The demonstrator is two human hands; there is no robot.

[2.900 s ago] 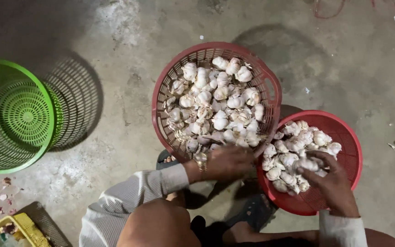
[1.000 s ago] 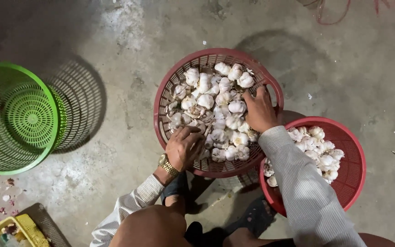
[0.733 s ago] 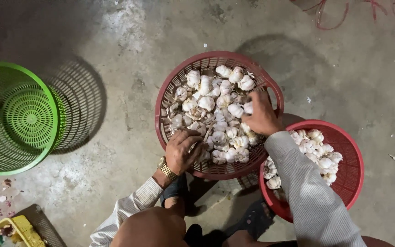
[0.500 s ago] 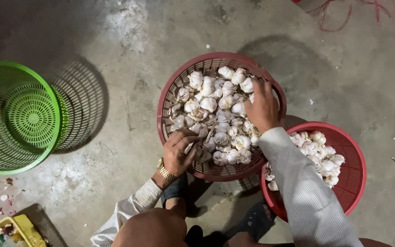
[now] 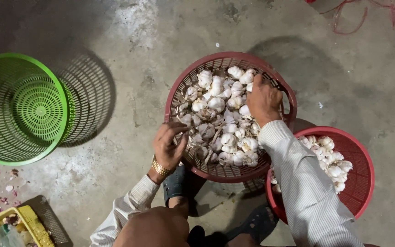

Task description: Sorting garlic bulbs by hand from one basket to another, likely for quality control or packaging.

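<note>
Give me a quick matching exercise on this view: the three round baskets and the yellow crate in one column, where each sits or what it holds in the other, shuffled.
Things:
1. green basket
2. middle red basket
3. right red basket
4. yellow crate

States:
A. partly under the right sleeve, garlic inside
B. bottom left corner, scraps inside
C. both hands in it, garlic inside
D. far left, nothing inside

Pairs: 1-D, 2-C, 3-A, 4-B

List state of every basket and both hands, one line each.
Left hand: grip on near rim of the dark red basket.
Right hand: in the garlic at the far side.
Dark red basket: heaped with garlic bulbs.
Bright red basket: part-filled with garlic.
Green basket: empty, tilted.
</note>
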